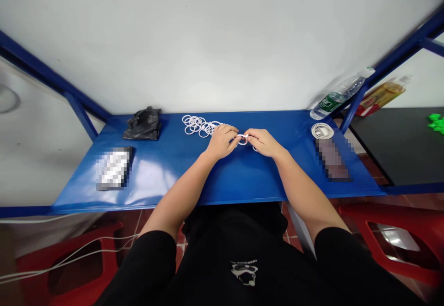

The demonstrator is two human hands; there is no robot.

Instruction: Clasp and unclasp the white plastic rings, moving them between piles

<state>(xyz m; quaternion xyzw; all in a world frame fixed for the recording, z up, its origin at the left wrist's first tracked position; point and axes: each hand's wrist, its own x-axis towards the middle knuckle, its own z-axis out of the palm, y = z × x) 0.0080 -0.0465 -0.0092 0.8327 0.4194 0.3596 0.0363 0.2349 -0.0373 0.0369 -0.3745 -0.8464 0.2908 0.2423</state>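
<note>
Both of my hands meet over the blue table [166, 151], a small white ring [242, 144] pinched between them. My left hand [222, 142] grips the ring's left side with bent fingers. At its right edge, the thumb and fingertips of my right hand [263, 142] close on a small white knob-like part [246, 136]. Part of another white ring [255, 149] shows beneath my right hand. Beyond and left of my left hand lies a loose cluster of several thin white rings [194, 125], overlapping each other; my left fingers partly cover its right end.
A crumpled black plastic bag [143, 125] and a blurred-out flat object [114, 168] lie on the left. At right are a water bottle [338, 95], a coiled white strap or cable [322, 131] and a blurred-out dark object [333, 159]. Blue frame posts [81, 114] flank the table.
</note>
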